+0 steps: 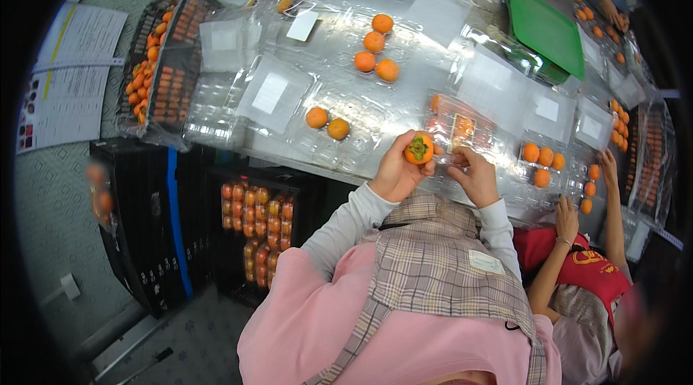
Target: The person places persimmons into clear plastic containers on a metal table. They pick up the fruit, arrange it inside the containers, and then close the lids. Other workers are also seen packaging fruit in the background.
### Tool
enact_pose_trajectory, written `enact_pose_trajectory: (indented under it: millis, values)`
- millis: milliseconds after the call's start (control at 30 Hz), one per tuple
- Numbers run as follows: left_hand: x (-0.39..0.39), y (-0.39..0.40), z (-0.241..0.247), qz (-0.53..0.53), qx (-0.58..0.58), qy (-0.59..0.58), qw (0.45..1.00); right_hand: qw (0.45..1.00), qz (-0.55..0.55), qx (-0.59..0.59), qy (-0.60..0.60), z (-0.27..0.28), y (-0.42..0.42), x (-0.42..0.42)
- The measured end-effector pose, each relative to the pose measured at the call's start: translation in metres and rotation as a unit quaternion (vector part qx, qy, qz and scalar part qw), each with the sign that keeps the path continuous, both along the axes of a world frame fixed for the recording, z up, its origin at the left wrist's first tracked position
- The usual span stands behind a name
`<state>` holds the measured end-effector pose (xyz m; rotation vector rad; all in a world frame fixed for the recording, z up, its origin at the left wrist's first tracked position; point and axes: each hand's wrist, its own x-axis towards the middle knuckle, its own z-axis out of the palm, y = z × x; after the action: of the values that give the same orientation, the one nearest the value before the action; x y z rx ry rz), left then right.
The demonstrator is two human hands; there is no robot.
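My left hand (399, 167) holds an orange persimmon (418, 149), its green calyx turned up towards the camera. To its right, my right hand (476, 176) has its fingers bent, thumb and forefinger near each other, at the near side of a closed clear plastic pack (463, 128) of persimmons; whether it touches the pack I cannot tell. Left of my hands, two persimmons (327, 123) sit in a clear plastic tray (346, 155). Several more persimmons (374, 41) lie farther back in another clear tray.
The metal table (330, 52) bears plastic sheets (276, 93) with white pads. A green tray (547, 33) stands at the back right. A crate (178, 60) of persimmons is at the left end. Black boxes (146, 222) stand below. A co-worker's hands (567, 220) are close on my right.
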<state>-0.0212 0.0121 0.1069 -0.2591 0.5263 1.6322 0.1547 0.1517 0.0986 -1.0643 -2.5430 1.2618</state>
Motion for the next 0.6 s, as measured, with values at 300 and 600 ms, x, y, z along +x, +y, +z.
enact_pose_trajectory:
  millis: [300, 600]
  values:
    - [-0.079, -0.079, -0.037, 0.202, -0.178, 0.226, 0.936, 0.999, 0.018, -0.019, -0.031, -0.001, 0.006, 0.003]
    - [-0.093, -0.148, -0.062, 0.03, -0.422, 0.749, 0.509, 0.995, 0.053, -0.007, -0.088, -0.015, 0.013, 0.004]
